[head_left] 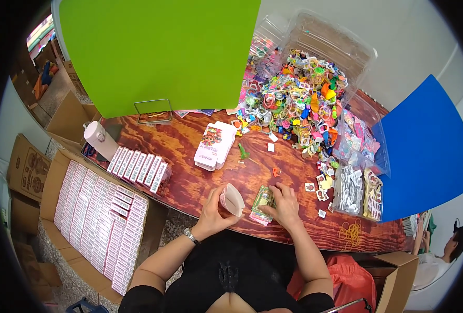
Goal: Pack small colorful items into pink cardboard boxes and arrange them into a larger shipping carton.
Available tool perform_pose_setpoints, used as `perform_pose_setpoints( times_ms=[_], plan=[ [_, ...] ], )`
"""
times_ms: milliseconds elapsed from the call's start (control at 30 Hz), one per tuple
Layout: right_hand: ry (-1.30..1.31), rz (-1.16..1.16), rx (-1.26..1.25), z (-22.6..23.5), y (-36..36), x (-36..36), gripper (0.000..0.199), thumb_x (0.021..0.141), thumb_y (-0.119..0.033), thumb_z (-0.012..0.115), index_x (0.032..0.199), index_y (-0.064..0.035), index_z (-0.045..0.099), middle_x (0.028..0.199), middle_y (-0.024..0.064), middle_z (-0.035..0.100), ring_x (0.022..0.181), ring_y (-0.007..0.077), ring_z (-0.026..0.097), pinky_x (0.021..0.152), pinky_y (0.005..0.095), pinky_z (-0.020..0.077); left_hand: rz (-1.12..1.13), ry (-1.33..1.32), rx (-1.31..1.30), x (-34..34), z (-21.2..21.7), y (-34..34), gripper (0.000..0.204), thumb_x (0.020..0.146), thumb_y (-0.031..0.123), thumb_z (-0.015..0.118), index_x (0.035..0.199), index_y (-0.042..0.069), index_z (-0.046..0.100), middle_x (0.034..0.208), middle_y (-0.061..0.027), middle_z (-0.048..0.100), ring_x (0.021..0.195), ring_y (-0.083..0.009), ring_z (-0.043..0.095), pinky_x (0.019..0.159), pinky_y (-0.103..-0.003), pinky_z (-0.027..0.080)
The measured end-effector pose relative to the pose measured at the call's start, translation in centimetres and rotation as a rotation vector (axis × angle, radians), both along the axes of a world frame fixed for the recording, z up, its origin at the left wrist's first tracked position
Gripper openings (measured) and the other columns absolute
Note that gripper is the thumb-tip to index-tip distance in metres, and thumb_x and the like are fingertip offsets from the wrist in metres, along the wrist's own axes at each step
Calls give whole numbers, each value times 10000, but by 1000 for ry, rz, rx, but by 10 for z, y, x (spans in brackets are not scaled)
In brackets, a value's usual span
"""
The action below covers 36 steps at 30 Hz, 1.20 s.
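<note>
My left hand (211,215) is closed around a small white and pink paper box (233,200), its open mouth facing up. Just to its right, my right hand (286,206) grips a small stack of green-patterned cards (262,197) near the table's front edge. Some pink pieces (260,218) show under the cards. Beyond my hands lies a stack of flat white and pink printed boxes (214,147). A green plastic toy (243,152) and an orange piece (277,171) rest on the wood.
Small colourful toys (299,104) form a heap at the back right, near silver packets (350,188) and rubber bands (350,233). Filled boxes (136,166) stand in a row at left, by a pink bottle (100,141) and a packed carton (88,219). Green (158,52) and blue (429,156) panels rise behind.
</note>
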State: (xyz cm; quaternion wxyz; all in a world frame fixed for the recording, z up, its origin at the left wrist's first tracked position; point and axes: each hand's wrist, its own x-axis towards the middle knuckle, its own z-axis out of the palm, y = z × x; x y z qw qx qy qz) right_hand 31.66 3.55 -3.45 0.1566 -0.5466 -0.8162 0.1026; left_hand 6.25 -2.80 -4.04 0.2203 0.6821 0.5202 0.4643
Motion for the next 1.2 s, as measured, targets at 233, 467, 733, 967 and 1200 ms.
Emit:
perform_pose_setpoints(
  times_ms=[233, 467, 733, 967, 1200],
  plan=[
    [886, -83, -361, 13, 6, 16, 168, 963, -70, 664, 1117, -1, 653, 945, 55, 673, 854, 145, 635, 757, 271, 517, 61, -105, -79, -6, -24, 5, 901, 681, 252, 939, 1390, -11, 449, 1243, -155, 558, 1140, -268, 596, 958, -384, 497],
    [1227, -104, 129, 55, -15, -37, 107, 991, -30, 634, 1092, -9, 661, 923, 16, 645, 795, 101, 595, 690, 238, 495, 78, -82, -167, 8, -16, 5, 733, 651, 281, 963, 1192, 6, 552, 1116, -136, 630, 1042, -250, 642, 905, -391, 512],
    [777, 118, 441, 45, -11, -58, 136, 920, 29, 704, 1049, -15, 694, 938, 106, 666, 795, 169, 634, 649, 267, 490, 108, -98, -165, 4, -16, 3, 684, 659, 324, 966, 1113, 0, 570, 982, -119, 674, 901, -216, 683, 803, -352, 544],
    [622, 250, 447, 48, -20, -68, 214, 829, 49, 752, 1023, -37, 728, 920, 104, 701, 772, 252, 665, 659, 327, 534, 83, -36, -156, 7, -5, -1, 710, 670, 358, 939, 1146, -1, 554, 1057, -165, 625, 1020, -345, 606, 868, -438, 488],
    [209, 339, 544, 38, -32, -72, 349, 753, -148, 693, 1097, -115, 742, 981, -22, 681, 861, 173, 612, 732, 297, 489, 121, 83, 49, 7, -6, -1, 697, 650, 240, 926, 1193, 4, 556, 1090, -160, 611, 1027, -357, 568, 892, -442, 460]
  ],
)
